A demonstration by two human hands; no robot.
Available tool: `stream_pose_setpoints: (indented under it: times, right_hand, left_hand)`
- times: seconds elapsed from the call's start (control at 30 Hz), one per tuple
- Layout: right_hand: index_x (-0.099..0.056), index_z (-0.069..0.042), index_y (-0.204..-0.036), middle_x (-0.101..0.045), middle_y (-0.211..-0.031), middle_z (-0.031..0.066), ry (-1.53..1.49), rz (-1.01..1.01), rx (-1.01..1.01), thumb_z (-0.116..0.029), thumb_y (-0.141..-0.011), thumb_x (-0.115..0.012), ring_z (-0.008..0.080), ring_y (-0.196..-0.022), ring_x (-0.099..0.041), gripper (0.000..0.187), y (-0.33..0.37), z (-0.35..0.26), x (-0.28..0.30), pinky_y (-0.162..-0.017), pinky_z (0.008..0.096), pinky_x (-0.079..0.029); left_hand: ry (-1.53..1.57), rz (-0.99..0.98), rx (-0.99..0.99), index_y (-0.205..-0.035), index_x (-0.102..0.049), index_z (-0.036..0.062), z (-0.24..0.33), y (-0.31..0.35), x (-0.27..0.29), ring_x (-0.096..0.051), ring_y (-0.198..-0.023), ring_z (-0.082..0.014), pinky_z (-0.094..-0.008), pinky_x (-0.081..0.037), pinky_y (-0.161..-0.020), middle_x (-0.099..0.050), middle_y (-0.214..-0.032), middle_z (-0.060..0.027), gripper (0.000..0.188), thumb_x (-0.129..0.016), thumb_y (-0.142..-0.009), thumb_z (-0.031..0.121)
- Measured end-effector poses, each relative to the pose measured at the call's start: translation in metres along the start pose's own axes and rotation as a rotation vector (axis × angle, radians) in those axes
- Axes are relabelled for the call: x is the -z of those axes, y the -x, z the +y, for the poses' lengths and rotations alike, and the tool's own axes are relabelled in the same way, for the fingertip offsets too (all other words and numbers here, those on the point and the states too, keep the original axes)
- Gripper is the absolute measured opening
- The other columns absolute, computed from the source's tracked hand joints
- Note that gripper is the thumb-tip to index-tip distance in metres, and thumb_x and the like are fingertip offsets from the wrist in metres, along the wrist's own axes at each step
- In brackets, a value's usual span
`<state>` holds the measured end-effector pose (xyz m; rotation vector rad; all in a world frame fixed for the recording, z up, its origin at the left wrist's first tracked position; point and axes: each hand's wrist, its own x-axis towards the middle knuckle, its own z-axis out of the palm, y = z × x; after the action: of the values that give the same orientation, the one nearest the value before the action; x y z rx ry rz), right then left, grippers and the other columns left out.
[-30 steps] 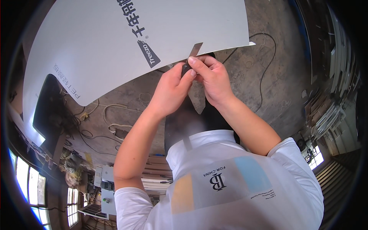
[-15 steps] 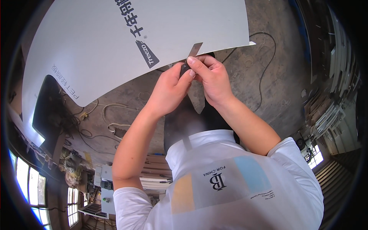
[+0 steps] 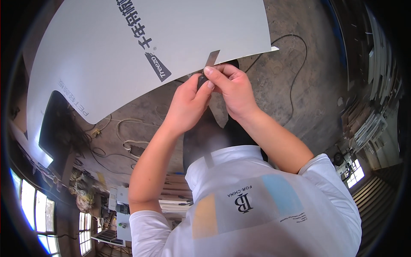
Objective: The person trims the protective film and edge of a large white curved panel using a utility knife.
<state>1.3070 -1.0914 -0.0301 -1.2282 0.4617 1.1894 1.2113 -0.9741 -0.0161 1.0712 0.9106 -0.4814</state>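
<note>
In both hands, close to the near edge of a large white panel [image 3: 102, 55], is a utility knife [image 3: 212, 58] with a long flat blade sticking out away from me. My left hand [image 3: 188, 103] is closed round its dark handle, most of which the fingers hide. My right hand [image 3: 233, 90] pinches the knife where the blade leaves the handle, thumb on top; its other fingers are curled underneath, partly hidden. The blade tip overlaps the panel in the picture; whether it touches, I cannot tell. Dark print runs across the panel's white face.
Below the panel, a concrete floor [image 3: 278, 92] carries a black cable [image 3: 306, 60] on the right and tangled cords [image 3: 122, 128] on the left. A dark flat panel [image 3: 53, 124] stands at the left. Stacked boards [image 3: 368, 115] line the right side.
The white panel's printing and edges sit slightly further left in the picture. Both hands and the knife have shifted a little left too, with the same grip kept.
</note>
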Motion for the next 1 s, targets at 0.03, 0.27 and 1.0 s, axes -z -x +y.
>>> stream_pose_setpoints:
  times: [0.03,0.27,1.0]
  right_hand:
    - [-0.068,0.002,-0.101,-0.069,-0.085,0.0044,-0.002,-0.001,0.002,-0.018,-0.1,-0.071,0.0106,-0.078,-0.065,0.02,-0.0004,0.0005,-0.0006,-0.076,0.027,-0.054]
    - [-0.068,0.002,-0.102,-0.069,-0.085,0.0043,0.011,-0.017,0.017,-0.018,-0.1,-0.071,0.0107,-0.079,-0.065,0.02,-0.0013,0.0011,0.001,-0.076,0.0273,-0.055]
    - [-0.069,0.0,-0.102,-0.069,-0.086,0.0033,0.008,-0.017,0.008,-0.019,-0.099,-0.072,0.0104,-0.079,-0.066,0.02,-0.0029,0.002,0.0041,-0.078,0.028,-0.057]
  left_hand:
    - [0.025,0.021,0.012,-0.108,-0.061,-0.0007,-0.0004,0.0008,0.0006,-0.05,-0.064,-0.0095,-0.0288,-0.043,-0.059,-0.057,-0.072,-0.0013,0.028,-0.055,-0.107,0.027]
    - [0.032,-0.03,-0.081,-0.107,-0.057,0.0062,-0.0033,-0.0024,0.002,-0.042,-0.055,-0.0047,-0.0225,-0.035,-0.047,-0.049,-0.071,0.0034,0.024,-0.053,-0.11,0.03]
    - [0.012,-0.017,-0.101,-0.106,-0.057,0.0069,-0.0052,-0.0036,0.0002,-0.041,-0.055,-0.0039,-0.0222,-0.034,-0.047,-0.047,-0.069,0.0045,0.023,-0.053,-0.111,0.029]
